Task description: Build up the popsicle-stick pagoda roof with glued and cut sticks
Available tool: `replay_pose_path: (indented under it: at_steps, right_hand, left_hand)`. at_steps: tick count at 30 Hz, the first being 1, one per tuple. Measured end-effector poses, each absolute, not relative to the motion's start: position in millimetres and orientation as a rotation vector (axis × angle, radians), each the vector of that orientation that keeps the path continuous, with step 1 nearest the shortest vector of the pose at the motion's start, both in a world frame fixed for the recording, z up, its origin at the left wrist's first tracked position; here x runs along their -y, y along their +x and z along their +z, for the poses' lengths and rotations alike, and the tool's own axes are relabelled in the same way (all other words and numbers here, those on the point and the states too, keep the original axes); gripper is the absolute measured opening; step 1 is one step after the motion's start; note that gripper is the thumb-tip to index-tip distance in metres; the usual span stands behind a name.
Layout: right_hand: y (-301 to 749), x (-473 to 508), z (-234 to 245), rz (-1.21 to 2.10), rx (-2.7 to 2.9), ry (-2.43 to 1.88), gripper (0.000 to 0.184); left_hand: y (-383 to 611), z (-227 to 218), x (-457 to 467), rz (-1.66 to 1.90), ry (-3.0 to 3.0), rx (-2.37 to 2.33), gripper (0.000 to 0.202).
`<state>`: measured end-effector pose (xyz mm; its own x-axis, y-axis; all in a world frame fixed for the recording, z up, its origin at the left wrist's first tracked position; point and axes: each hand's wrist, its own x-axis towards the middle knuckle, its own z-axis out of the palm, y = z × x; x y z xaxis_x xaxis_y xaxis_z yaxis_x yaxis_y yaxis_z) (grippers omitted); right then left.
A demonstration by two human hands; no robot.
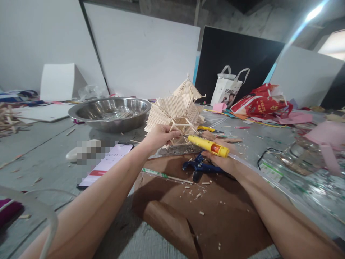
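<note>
A yellow hot glue gun (206, 144) is gripped in my right hand (225, 160), a long clear glue stick (258, 176) trailing from its back end. Its nozzle points left, close to the fingertips of my left hand (161, 137). Those fingers are pinched together at the lower open frame of a stick-built model house (179, 108); whether they hold a loose stick cannot be made out. Slatted roof panels cover the model, and a pointed roof (188, 88) rises behind. Below my right hand, a dark blue tool (201, 167) lies on brown paper (229, 212), its shape partly hidden.
Left of the model stands a steel basin (107, 117) holding clear plastic. A phone (106, 165) showing a timer lies nearer. A white bag (226, 88), a red bag (264, 100) and a clear jar (299, 156) are to the right. Stick scraps litter the surface.
</note>
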<state>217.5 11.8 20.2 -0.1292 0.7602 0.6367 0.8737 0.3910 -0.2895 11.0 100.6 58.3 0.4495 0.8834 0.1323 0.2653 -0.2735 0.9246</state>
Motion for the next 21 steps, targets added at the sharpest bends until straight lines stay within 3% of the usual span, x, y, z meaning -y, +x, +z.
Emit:
replay_pose_path:
  at_steps: [15, 21]
  right_hand:
    - [224.6, -12.2, 25.1, -0.198, 1.989, -1.331, 0.024]
    - [217.7, -8.6, 24.6, -0.015, 2.004, -1.379, 0.023]
  left_hand:
    - [9.2, 55.4, -104.2, 0.831, 1.821, -0.973, 0.023]
    - [10.2, 56.9, -102.2, 0.831, 1.800, -0.971, 0.022]
